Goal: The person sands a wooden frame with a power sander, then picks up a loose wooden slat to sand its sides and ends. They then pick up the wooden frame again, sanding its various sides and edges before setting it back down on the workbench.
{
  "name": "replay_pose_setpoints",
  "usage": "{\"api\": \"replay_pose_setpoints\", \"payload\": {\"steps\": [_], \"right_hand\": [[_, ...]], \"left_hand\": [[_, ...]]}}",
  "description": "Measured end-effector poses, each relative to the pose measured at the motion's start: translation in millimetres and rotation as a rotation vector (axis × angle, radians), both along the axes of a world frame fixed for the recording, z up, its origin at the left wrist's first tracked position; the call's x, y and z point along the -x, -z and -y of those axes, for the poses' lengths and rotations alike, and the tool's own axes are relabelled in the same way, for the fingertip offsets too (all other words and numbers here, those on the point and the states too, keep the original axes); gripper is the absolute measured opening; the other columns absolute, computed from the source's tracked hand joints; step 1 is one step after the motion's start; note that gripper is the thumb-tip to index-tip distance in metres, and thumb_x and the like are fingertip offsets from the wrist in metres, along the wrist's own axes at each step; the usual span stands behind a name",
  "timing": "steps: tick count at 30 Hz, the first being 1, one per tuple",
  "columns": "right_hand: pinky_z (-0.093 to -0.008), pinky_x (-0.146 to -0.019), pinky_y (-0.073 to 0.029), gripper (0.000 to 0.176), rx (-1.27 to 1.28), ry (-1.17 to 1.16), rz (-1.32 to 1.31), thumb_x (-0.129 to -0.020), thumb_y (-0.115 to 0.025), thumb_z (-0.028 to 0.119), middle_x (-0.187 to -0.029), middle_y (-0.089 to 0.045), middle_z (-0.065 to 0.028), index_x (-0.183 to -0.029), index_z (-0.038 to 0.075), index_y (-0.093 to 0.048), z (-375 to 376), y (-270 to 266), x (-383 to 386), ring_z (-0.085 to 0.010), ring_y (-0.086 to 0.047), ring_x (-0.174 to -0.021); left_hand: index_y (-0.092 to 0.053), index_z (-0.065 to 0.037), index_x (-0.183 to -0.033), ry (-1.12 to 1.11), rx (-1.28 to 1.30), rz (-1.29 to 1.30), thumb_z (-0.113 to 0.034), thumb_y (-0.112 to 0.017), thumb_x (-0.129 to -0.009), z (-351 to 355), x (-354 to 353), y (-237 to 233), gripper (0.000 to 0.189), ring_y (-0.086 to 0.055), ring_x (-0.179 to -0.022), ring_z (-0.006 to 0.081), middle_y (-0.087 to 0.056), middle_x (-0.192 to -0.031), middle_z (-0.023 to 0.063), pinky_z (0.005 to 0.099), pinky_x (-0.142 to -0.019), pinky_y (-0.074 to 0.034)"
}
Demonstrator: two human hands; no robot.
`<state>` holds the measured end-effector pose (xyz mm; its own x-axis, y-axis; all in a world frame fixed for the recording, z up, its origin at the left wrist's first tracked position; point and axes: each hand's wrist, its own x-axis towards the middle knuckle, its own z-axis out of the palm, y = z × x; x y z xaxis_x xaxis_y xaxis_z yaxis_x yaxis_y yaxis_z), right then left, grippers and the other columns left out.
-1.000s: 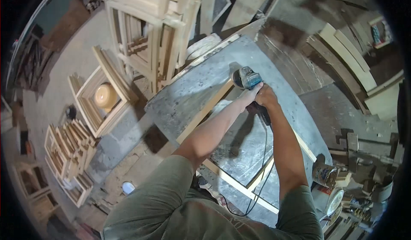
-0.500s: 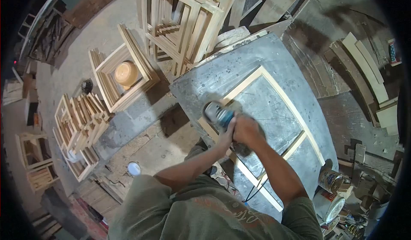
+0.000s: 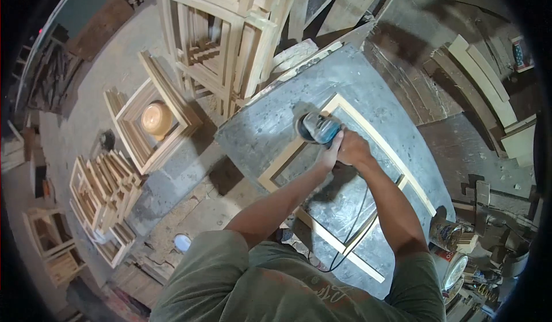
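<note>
Both of my hands are closed around a teal and grey angle grinder [image 3: 321,129]. My left hand [image 3: 329,156] grips it from the near left side, and my right hand [image 3: 352,148] wraps its body on the right. The grinder's round disc is over the far-left rail of a pale wooden frame [image 3: 384,141], close to the upper corner. That frame lies flat on a grey metal-topped table [image 3: 259,128], with a crosspiece towards its lower right end. A dark cord [image 3: 336,264] runs across the frame near my body.
Stacked wooden frames [image 3: 221,52] stand beyond the table. More frames [image 3: 167,149] rest on the left, with an orange-tan pot [image 3: 156,119] inside them. Tins [image 3: 445,234] crowd the table's lower right. Curved boards [image 3: 483,75] lie at far right.
Both hands have moved the grinder up and to the right along the rail, nearer the frame's upper corner. The rail's lower left part is now uncovered.
</note>
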<state>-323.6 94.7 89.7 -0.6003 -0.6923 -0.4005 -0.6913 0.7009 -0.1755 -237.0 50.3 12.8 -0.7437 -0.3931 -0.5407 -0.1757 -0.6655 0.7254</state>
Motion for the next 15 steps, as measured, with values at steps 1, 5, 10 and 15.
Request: {"api": "replay_pose_setpoints", "payload": {"steps": [1,5,10,15], "right_hand": [[-0.0479,-0.086,-0.053,0.043,-0.002,0.021,-0.009,-0.081,-0.06,0.022,-0.107,-0.066,-0.025,-0.116,-0.001,-0.056,0.1,2.6,16.3,-0.0407,-0.065,-0.1],[-0.0487,-0.092,-0.05,0.047,-0.03,0.179,0.017,-0.083,-0.057,0.029,-0.115,-0.064,-0.0266,-0.12,0.0,-0.054,12.6,-7.1,60.3,-0.0411,-0.063,-0.108],[-0.0482,-0.097,-0.047,0.061,-0.03,0.268,0.03,-0.084,-0.059,0.039,-0.124,-0.058,-0.0299,-0.127,-0.004,-0.051,0.2,-1.1,93.3,-0.0412,-0.057,-0.118],[-0.0489,-0.092,-0.05,0.059,-0.021,0.364,-0.01,-0.084,-0.057,0.037,-0.119,-0.062,-0.0275,-0.129,-0.001,-0.05,-34.1,1.4,96.5,-0.0406,-0.062,-0.109]], "left_hand": [[-0.049,-0.002,-0.138,0.005,0.005,-0.084,-0.066,-0.057,-0.088,1.9,18.8,3.0,0.082,-0.052,-0.122,0.0195,-0.055,-0.134,0.0109,0.0316,-0.103,-0.04],[-0.049,0.001,-0.136,0.205,0.022,-0.075,-0.072,-0.055,-0.085,22.4,72.6,9.6,0.089,-0.055,-0.118,0.0214,-0.057,-0.13,0.0134,0.0325,-0.1,-0.042],[-0.051,0.001,-0.134,0.298,0.046,-0.018,-0.072,-0.055,-0.085,19.9,108.6,8.4,0.088,-0.061,-0.107,0.0225,-0.062,-0.122,0.0142,0.0337,-0.091,-0.048],[-0.05,-0.002,-0.135,0.335,0.011,-0.11,-0.07,-0.056,-0.086,-9.2,115.8,-4.7,0.084,-0.062,-0.107,0.0225,-0.063,-0.12,0.014,0.0324,-0.084,-0.052]]}}
